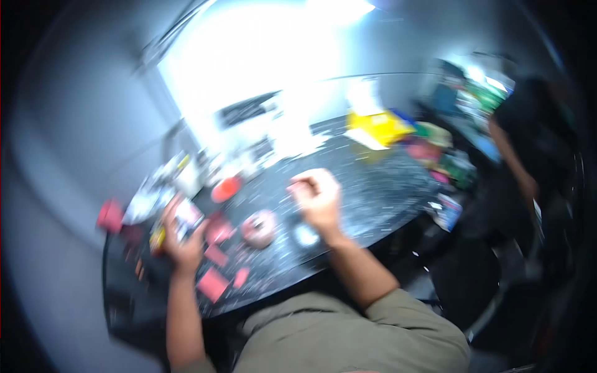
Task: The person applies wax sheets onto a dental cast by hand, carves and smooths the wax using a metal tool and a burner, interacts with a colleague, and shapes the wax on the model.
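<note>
My left hand (180, 244) is at the left of the dark table, its thumb and fingers curved round a pale, colourfully labelled container (188, 216). Blur hides the label and the container's exact kind. Over the middle of the table, my right hand (320, 202) has its fingers curled in towards the thumb; anything small between them cannot be made out. A round pinkish object with a dark centre (259, 229) lies between my hands. Beside my left hand are a pink rounded thing (219, 229) and flat pink pieces (213, 285).
The black speckled table (292, 264) has an orange-red round item (226, 189) near its back. A yellow packet (380, 127) lies at the far right, with blurred colourful items (457, 166) beyond. Another person (535, 133) is at the right. Bright light washes out the back.
</note>
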Tool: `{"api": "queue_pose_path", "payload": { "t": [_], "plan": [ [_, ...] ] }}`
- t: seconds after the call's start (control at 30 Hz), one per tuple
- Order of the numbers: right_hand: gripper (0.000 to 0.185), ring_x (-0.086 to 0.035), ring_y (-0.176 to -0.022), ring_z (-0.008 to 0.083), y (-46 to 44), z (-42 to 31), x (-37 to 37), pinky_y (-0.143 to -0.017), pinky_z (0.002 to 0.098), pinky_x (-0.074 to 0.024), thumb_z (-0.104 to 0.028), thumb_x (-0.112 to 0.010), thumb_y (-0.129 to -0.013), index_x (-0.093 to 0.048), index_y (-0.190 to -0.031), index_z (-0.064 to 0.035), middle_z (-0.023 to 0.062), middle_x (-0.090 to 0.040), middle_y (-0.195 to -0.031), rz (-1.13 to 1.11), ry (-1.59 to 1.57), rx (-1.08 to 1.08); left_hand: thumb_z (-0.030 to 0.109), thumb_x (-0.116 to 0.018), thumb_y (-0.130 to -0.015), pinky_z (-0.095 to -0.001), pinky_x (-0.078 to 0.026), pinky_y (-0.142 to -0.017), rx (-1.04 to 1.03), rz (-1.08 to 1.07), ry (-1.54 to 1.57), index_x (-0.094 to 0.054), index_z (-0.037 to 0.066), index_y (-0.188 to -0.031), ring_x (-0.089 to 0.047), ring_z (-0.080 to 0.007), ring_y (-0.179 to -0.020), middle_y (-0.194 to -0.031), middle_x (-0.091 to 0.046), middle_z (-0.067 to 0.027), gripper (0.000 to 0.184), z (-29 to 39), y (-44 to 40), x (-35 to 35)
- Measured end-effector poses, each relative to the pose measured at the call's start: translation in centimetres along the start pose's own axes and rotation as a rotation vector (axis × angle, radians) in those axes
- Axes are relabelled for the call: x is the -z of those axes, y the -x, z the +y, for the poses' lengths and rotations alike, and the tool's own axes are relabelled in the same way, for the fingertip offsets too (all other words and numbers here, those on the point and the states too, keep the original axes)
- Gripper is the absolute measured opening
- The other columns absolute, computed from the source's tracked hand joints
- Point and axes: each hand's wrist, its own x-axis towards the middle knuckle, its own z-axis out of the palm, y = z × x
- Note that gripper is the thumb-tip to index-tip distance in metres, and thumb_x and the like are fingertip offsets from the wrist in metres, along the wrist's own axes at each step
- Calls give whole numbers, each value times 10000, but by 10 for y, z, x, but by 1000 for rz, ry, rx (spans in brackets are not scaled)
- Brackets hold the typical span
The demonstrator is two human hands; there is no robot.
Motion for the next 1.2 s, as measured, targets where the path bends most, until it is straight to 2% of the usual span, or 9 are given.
{"api": "queue_pose_path", "payload": {
  "t": [0.1,0.23,0.5,0.63,0.7,0.87,0.93,0.97,1.2],
  "plan": [
    [119,-633,-762,69,3,-5,-4,-711,243,-530,-28,-726,-897,-664,-999,-23,28,-691,-869,-14,-37,-95,-133,-746,-750,-432,-345,-1195,145,-21,6,-443,-27,-1464,-435,-326,-1437,-1513,-469,-181,783,-8,6,7],
    [112,-659,-764,72,0,0,-10,-708,233,-536,-42,-702,-908,-665,-1009,-11,36,-713,-861,-27,-34,-271,-79,-750,-769,-427,-343,-1190,150,-82,-80,-465,2,-1458,-461,-349,-1426,-1522,-499,-188,749,12,3,14],
    [159,-612,-807,106,-12,19,-8,-749,287,-527,-109,-732,-865,-687,-1000,-39,44,-657,-929,162,176,-107,-53,-774,-782,-419,-424,-1115,180,-103,-89,-479,12,-1458,-513,-346,-1382,-1509,-524,-173,740,19,-5,17],
    [138,-574,-832,79,-33,-12,14,-739,260,-494,-92,-716,-913,-677,-1040,-55,7,-634,-942,284,5,3,-39,-784,-781,-418,-454,-1083,149,-107,-141,-478,25,-1461,-541,-364,-1350,-1491,-535,-185,748,21,-5,20],
    [130,-569,-846,59,-43,-67,45,-761,253,-486,-83,-697,-947,-674,-1070,-51,-11,-639,-940,183,-164,13,-38,-784,-781,-425,-469,-1064,121,-99,-130,-477,27,-1460,-550,-371,-1338,-1486,-537,-196,749,20,-6,19],
    [254,-643,-965,154,-37,-228,113,-843,314,-502,-90,-752,-922,-669,-1143,1,111,-688,-1076,119,-201,742,-57,-757,-789,-437,-484,-1052,119,-120,-84,-481,19,-1454,-541,-368,-1356,-1496,-530,-193,724,24,-7,17],
    [404,-656,-980,206,-31,-276,145,-833,369,-517,-265,-753,-933,-654,-1212,10,145,-687,-1146,31,-192,1092,-54,-757,-789,-437,-483,-1056,134,-120,-78,-482,18,-1453,-538,-366,-1360,-1499,-528,-190,723,25,-7,16],
    [404,-655,-985,207,-27,-297,160,-835,369,-517,-264,-753,-933,-653,-1214,9,146,-686,-1150,11,-182,1199,-52,-757,-788,-438,-482,-1060,133,-113,-67,-483,17,-1452,-535,-363,-1365,-1502,-526,-188,722,25,-7,16],
    [406,-647,-1021,212,-28,-357,222,-853,371,-515,-252,-754,-933,-647,-1230,4,149,-680,-1176,11,-114,1429,-33,-768,-787,-417,-465,-1073,137,-145,-97,-491,18,-1456,-534,-342,-1356,-1492,-540,-172,726,22,-6,14]
  ]
}}
